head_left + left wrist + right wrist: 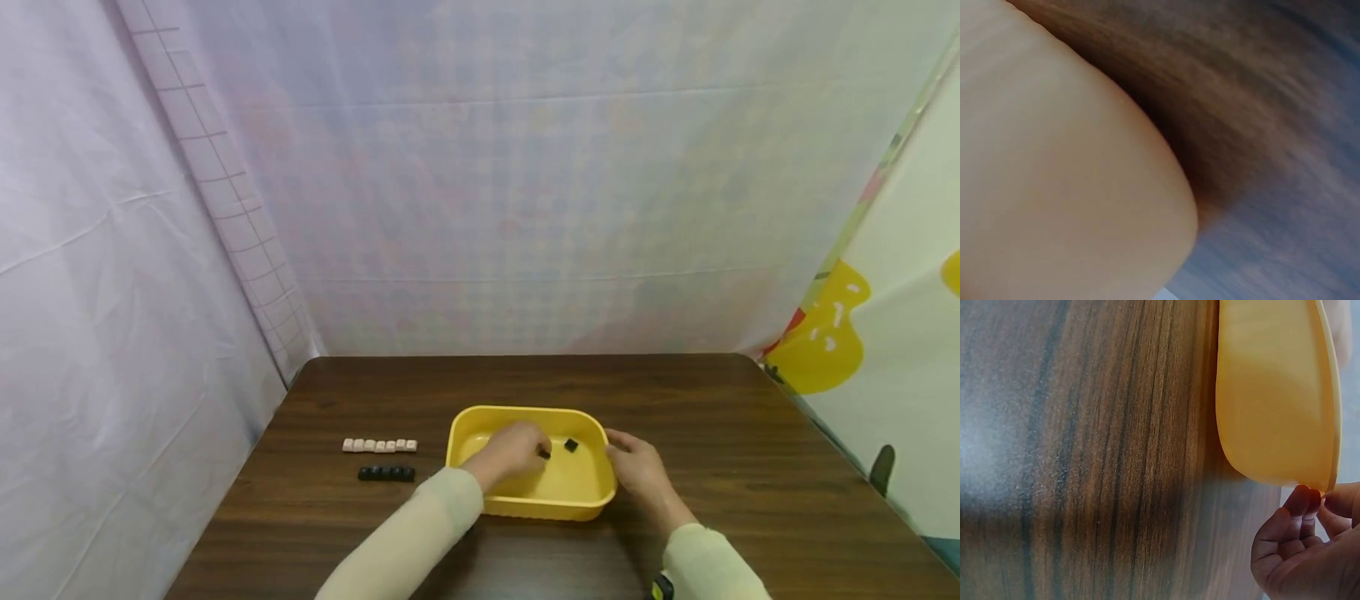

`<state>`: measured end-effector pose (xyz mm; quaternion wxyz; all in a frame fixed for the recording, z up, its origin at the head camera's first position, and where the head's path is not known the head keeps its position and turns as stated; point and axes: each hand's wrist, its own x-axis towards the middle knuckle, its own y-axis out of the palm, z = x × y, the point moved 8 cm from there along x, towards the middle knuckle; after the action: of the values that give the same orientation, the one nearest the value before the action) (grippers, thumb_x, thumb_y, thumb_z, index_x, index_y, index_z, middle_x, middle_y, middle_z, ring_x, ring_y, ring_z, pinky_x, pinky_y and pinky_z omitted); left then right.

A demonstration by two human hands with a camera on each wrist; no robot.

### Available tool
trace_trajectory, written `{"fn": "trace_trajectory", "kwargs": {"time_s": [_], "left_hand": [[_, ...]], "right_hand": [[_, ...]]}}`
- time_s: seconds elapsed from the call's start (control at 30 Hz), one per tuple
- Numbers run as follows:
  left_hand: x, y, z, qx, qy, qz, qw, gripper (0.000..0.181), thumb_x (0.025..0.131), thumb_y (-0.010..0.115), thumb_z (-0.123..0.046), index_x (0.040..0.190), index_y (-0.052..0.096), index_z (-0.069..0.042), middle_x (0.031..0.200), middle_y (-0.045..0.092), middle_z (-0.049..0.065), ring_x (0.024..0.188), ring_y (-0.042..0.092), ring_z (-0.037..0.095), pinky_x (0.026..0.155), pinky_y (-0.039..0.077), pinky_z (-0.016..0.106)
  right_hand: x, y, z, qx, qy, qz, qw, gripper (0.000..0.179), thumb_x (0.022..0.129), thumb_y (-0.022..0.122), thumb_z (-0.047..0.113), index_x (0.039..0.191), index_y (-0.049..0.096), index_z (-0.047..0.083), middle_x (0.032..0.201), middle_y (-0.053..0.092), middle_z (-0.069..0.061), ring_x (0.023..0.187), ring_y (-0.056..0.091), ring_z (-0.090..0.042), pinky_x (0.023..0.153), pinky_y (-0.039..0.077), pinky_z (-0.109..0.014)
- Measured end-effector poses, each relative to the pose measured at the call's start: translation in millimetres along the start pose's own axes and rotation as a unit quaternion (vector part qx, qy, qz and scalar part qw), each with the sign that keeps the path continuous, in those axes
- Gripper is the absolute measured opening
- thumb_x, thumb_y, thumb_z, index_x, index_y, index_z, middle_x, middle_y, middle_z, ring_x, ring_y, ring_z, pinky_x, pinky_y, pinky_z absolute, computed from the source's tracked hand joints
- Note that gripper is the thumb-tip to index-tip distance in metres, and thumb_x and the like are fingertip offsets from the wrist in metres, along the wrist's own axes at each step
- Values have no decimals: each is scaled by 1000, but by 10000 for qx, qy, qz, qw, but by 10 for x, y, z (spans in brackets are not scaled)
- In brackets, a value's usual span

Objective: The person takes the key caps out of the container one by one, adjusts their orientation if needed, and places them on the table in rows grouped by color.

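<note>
My left hand (517,447) reaches down into a yellow plastic tray (532,507), its fingers curled and pinching a small black keycap (545,455). Another black keycap (572,445) lies on the tray floor just right of those fingertips. At the tray's right end my right hand (639,467) holds the rim; in the right wrist view its thumb and fingertips (1300,497) pinch the edge of the yellow wall (1279,394). The left wrist view shows only a pale, blurred surface close to the lens and the tabletop, with the hand itself out of sight.
Left of the tray, a row of several white keycaps (380,446) lies on the dark wooden table (675,392). Nearer to me runs a shorter row of black keycaps (386,473). A pale curtain (510,208) hangs behind the table's far edge.
</note>
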<state>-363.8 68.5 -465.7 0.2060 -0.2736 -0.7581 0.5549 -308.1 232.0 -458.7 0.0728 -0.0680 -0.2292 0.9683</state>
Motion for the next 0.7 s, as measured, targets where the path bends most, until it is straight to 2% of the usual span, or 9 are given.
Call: {"fn": "trace_trajectory", "kwargs": {"time_s": [0.13, 0.23, 0.4, 0.5, 0.6, 0.7], "left_hand": [[-12, -9, 59, -232, -320, -48, 9992, 30, 88, 75, -20, 118, 73, -16, 113, 70, -5, 102, 63, 12, 86, 51, 28], [2, -12, 57, -146, -381, -64, 9991, 36, 88, 76, -23, 123, 70, -15, 119, 68, -4, 109, 62, 14, 90, 50, 29], [35, 33, -6, 509, -342, 45, 9981, 39, 90, 74, -31, 125, 68, -16, 119, 67, -2, 112, 60, 16, 95, 47, 29], [39, 67, -53, 891, -258, 119, 9956, 34, 92, 72, -31, 123, 70, -17, 118, 67, -2, 111, 60, 15, 94, 48, 28], [32, 67, -83, 976, -170, 102, 9950, 25, 92, 72, -26, 116, 73, -18, 113, 69, -4, 105, 62, 13, 89, 50, 27], [8, 43, -76, 800, -159, 88, 9966, 23, 94, 70, -20, 116, 74, -16, 113, 70, -3, 106, 63, 14, 88, 51, 27]], "right_hand": [[6, -8, -1, -4, 50, -23, 10000, 45, 101, 47, 11, 140, 47, -10, 139, 46, -35, 102, 61, -32, 76, 51, -29], [8, -12, -6, 38, 66, -39, 10000, 45, 100, 47, 11, 140, 48, -10, 139, 46, -35, 101, 61, -32, 75, 50, -28], [-5, -8, -7, 86, 54, -22, 9999, 45, 100, 47, 10, 139, 48, -10, 137, 47, -35, 98, 62, -30, 73, 50, -27], [-5, -4, -8, 104, 43, -19, 9999, 44, 100, 47, 10, 139, 48, -11, 136, 48, -36, 95, 63, -29, 72, 51, -28], [-7, 1, -9, 159, 55, -5, 9999, 44, 100, 47, 10, 139, 47, -11, 135, 48, -36, 92, 64, -28, 71, 52, -29], [-6, 5, -12, 194, 75, -1, 9998, 45, 100, 47, 9, 140, 47, -11, 135, 48, -36, 92, 64, -27, 71, 52, -29]]}}
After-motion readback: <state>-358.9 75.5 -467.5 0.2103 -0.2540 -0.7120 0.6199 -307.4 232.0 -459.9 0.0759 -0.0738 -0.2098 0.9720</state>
